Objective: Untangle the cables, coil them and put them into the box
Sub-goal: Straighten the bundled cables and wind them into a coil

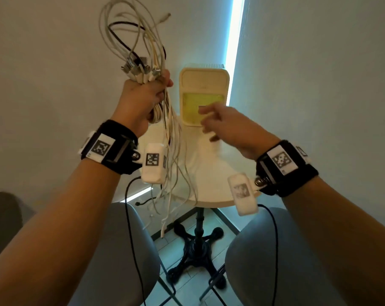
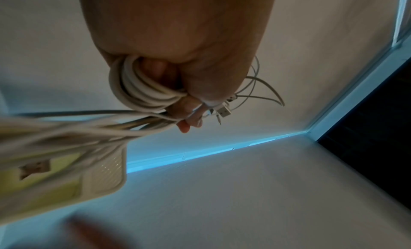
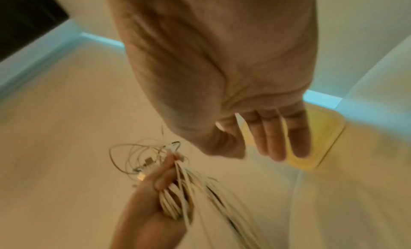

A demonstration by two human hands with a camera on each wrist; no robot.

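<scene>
My left hand (image 1: 147,93) is raised above the table's left side and grips a bundle of mostly white cables (image 1: 136,40). Loops and several plugs stick up above the fist, one black cable among them, and loose ends (image 1: 176,173) hang down past the table edge. In the left wrist view the hand (image 2: 177,73) holds a small tight coil (image 2: 138,87) along with the strands. My right hand (image 1: 220,124) hovers blurred in front of the cream box (image 1: 203,85), fingers (image 3: 278,136) straight and holding nothing. The box has a yellow-green inside (image 1: 193,100). The right wrist view shows the cable bundle (image 3: 177,187) to the left.
The round white table (image 1: 209,173) stands on a black pedestal base (image 1: 196,246) in a corner with lit wall strips. Two grey chair seats (image 1: 138,250) sit below my forearms. Black leads (image 1: 129,228) run from the wrist cameras.
</scene>
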